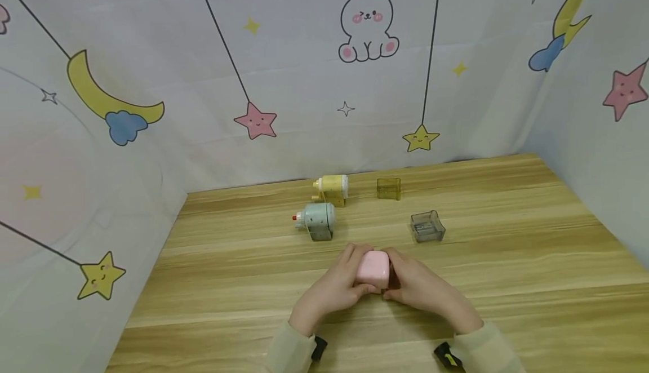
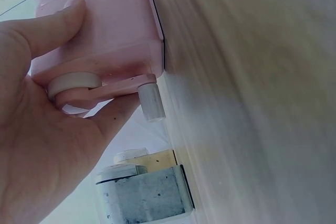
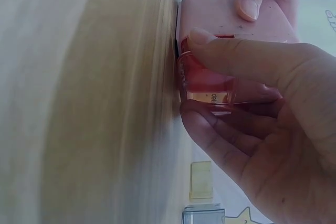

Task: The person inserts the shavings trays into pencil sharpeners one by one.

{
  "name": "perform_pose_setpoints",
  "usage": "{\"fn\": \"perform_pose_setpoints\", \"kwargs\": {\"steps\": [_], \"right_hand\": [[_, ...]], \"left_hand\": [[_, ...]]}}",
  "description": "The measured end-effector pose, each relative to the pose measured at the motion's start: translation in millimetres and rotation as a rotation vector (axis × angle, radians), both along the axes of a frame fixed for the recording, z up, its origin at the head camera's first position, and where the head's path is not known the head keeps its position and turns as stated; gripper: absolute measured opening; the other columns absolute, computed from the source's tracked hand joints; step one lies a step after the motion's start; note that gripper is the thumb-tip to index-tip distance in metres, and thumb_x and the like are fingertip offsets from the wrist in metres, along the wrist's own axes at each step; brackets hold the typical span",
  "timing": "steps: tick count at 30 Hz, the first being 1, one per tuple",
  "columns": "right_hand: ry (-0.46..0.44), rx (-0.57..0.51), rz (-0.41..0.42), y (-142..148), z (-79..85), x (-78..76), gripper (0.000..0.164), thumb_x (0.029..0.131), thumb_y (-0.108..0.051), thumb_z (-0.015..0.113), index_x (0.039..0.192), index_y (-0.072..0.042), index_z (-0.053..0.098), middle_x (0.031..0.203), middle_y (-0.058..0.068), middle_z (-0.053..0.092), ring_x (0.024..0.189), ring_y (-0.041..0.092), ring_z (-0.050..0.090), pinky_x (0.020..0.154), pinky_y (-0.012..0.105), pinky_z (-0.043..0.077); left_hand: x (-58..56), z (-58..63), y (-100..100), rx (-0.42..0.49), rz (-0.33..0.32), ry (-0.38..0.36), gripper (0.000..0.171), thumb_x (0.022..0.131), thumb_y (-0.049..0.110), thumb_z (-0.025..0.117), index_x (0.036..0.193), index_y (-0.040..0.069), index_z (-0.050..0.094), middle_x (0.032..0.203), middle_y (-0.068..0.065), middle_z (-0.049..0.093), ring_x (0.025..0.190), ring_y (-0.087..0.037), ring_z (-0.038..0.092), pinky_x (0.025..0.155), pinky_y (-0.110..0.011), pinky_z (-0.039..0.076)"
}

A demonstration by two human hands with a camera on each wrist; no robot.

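The pink sharpener is between the two hands, near the middle of the bench, its base on or just above the wood — which of the two I cannot tell; the left hand has its grip curled round the pink body, thumb along one face, palm beside the crank; the right hand has its grip closed on the clear red drawer, thumb on one side and fingers on the other, which hide part of it; beyond the left hand stands a grey-green sharpener, with a yellow sharpener just behind it, partly covered by it in the left wrist view; beyond the right hand lies a clear grey box, and farther back a clear yellow box — all four well inside the printed cloth that rises behind the bench.
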State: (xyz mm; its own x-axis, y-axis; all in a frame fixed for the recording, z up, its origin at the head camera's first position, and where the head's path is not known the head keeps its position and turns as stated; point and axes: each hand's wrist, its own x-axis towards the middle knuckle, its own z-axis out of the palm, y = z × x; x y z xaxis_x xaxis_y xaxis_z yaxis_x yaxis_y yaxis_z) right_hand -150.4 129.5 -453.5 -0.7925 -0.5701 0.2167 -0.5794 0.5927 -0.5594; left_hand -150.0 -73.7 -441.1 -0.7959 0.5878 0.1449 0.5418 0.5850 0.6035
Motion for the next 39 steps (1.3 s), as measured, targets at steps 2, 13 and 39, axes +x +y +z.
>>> {"fn": "perform_pose_setpoints", "kwargs": {"steps": [2, 13, 39], "right_hand": [[0.0, 0.001, -0.002, -0.6, 0.1, 0.1, 0.07, 0.062, -0.021, 0.081, 0.119, -0.004, 0.045, 0.108, 0.011, 0.059, 0.096, 0.017, 0.053, 0.082, 0.042, 0.05], [0.016, 0.012, -0.008, -2.1, -0.8, -1.1, 0.07, 0.062, -0.023, 0.081, 0.119, -0.004, 0.044, 0.105, 0.01, 0.06, 0.094, 0.016, 0.053, 0.079, 0.041, 0.05], [0.023, 0.02, -0.017, -4.9, -1.7, -0.6, 0.068, 0.064, -0.029, 0.08, 0.116, -0.004, 0.044, 0.1, 0.009, 0.06, 0.089, 0.015, 0.054, 0.075, 0.04, 0.051]], "left_hand": [[-0.1, -0.1, 0.2, 0.003, -0.001, -0.002, 0.064, 0.079, 0.03, 0.067, 0.132, 0.014, 0.034, 0.116, -0.004, 0.043, 0.101, -0.014, 0.041, 0.087, -0.039, 0.045], [-0.9, -0.4, 0.6, 0.01, -0.002, -0.017, 0.065, 0.079, 0.029, 0.067, 0.132, 0.013, 0.033, 0.116, -0.005, 0.042, 0.102, -0.014, 0.041, 0.087, -0.039, 0.045], [0.6, 0.3, 0.3, 0.016, -0.011, 0.002, 0.065, 0.079, 0.029, 0.067, 0.132, 0.011, 0.034, 0.117, -0.006, 0.043, 0.102, -0.015, 0.042, 0.086, -0.04, 0.046]]}}
